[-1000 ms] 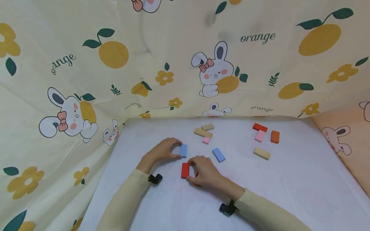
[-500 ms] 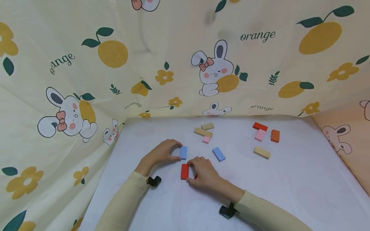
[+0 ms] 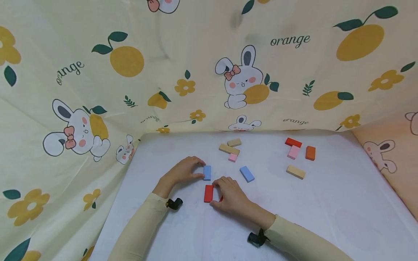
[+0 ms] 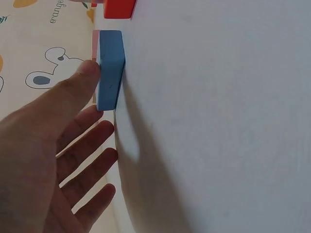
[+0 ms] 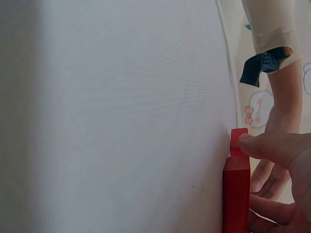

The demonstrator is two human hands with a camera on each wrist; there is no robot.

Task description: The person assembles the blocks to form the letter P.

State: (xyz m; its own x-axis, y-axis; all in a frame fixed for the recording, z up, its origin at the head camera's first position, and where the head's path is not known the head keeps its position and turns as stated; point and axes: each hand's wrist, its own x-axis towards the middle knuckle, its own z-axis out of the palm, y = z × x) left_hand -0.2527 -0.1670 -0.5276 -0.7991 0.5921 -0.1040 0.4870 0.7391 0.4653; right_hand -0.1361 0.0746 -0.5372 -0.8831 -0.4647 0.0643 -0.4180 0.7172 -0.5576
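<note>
Red block (image 3: pixel 208 193) pinched in my half-curled right hand (image 3: pixel 232 195), blue block (image 3: pixel 207 173) pinched in my half-curled left hand (image 3: pixel 182 171): both are resting on the table (image 3: pixel 294 199). By withdrawing carelessly, I'm risking knocking the second red block (image 5: pixel 236 199) near my right palm.

In the head view, soft light is evenly washing the tabletop (image 3: pixel 326 210), and the cloth (image 3: pixel 196 43) behind it is looking crisp. The left wrist view is appearing dimmer, a shadow (image 4: pixel 153 160) spreading from the blue block (image 4: pixel 111 70) across the tabletop. In the right wrist view, a blurred dark band (image 5: pixel 22 116) is veiling one tabletop side.
</note>
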